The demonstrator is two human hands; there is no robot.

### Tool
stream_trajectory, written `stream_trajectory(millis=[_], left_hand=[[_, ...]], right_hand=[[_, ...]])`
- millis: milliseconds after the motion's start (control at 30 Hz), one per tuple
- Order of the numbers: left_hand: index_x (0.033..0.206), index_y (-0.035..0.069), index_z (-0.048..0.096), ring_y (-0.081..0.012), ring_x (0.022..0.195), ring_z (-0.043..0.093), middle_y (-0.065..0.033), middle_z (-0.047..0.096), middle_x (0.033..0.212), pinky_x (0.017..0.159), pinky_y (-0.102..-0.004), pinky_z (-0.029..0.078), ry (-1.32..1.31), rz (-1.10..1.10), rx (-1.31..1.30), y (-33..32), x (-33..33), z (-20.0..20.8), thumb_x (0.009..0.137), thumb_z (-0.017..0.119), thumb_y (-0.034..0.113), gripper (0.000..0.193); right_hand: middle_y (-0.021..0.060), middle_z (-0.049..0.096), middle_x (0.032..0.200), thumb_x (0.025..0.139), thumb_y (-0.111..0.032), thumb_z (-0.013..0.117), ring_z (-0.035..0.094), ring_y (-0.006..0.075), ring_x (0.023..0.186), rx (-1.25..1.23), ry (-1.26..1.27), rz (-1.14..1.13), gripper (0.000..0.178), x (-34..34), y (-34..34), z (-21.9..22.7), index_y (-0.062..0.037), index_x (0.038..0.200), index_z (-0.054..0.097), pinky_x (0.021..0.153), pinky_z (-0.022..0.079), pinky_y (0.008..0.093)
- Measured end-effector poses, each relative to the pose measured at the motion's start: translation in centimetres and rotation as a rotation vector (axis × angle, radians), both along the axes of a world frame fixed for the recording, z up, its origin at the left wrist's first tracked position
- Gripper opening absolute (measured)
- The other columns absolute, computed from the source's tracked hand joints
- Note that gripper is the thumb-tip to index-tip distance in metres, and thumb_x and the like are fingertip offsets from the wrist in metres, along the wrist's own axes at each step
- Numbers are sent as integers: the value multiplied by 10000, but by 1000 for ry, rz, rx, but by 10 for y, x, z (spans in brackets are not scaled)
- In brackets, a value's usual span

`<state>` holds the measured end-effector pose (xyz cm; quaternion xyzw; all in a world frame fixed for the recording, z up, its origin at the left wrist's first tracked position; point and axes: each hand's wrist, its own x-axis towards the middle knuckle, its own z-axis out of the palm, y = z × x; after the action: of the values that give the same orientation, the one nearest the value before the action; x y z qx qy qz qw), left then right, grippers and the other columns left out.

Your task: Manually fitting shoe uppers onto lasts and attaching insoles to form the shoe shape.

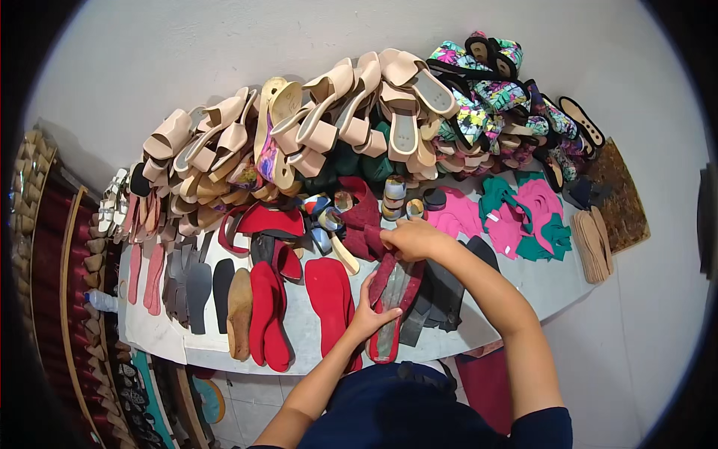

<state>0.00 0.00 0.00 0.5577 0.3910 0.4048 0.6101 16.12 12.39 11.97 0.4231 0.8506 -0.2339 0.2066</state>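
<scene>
A long shoe sole (385, 329), greyish on its upper face with a red edge, lies near the table's front edge in front of me. Dark red strap material (383, 278) runs along its sides. My left hand (368, 313) holds the sole's left side, the thumb along it and fingers around the edge. At the sole's far end my right hand (411, 239) is closed, fingers bent down onto the dark red strap; its fingertips are partly hidden. Beyond it lies a dark red shoe upper (363, 217). Red insoles (327, 303) lie left of my left hand.
Piled beige sandals (329, 105) and colourful patterned slippers (479, 101) back the white table (164, 337). Pink pieces (456, 213), green pieces (553, 238) and stacked tan soles (591, 243) lie right. Tape rolls (394, 194) stand beyond my right hand. Grey and black insoles (198, 299) lie left.
</scene>
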Motion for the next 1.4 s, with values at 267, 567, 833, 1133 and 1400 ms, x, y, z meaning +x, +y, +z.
stream_trajectory(millis=[267, 567, 833, 1133, 1400], left_hand=[[1311, 60, 135, -235, 1182, 327, -161, 288, 1274, 986, -343, 267, -80, 30, -39, -1, -3, 4, 634, 753, 191, 925], [1311, 45, 157, -262, 1196, 326, -188, 299, 1283, 990, -361, 274, 177, 30, 83, -3, -7, 15, 607, 768, 267, 959], [1244, 14, 335, -325, 1150, 369, -174, 378, 1243, 953, -378, 315, 466, 180, 454, -8, -17, 20, 609, 753, 285, 807], [1050, 19, 539, -281, 859, 513, -131, 530, 932, 766, -353, 423, 612, 338, 655, -12, -16, 28, 710, 634, 62, 355], [1062, -47, 506, -263, 799, 536, -137, 540, 862, 718, -314, 456, 756, 150, 958, 0, -29, 44, 706, 533, 1, 360]], right_hand=[[96, 565, 1025, 791, -236, 583, 517, 210, 955, -396, 581, -333, 396, 28, 9, -61, -49, 1129, 492, 817, 402, 327], [82, 594, 941, 813, -224, 550, 530, 133, 835, -277, 685, -377, 365, 28, -14, -54, -38, 1124, 507, 755, 422, 279], [111, 608, 978, 792, -295, 593, 557, 159, 879, -218, 723, -405, 397, 30, -13, -61, -35, 1089, 549, 790, 414, 283], [110, 612, 954, 791, -283, 599, 555, 153, 861, -217, 667, -433, 399, 28, -17, -58, -9, 1076, 549, 782, 416, 281], [123, 599, 991, 790, -233, 595, 549, 170, 904, -345, 785, -511, 385, 38, -21, -64, 5, 1087, 537, 805, 414, 284]])
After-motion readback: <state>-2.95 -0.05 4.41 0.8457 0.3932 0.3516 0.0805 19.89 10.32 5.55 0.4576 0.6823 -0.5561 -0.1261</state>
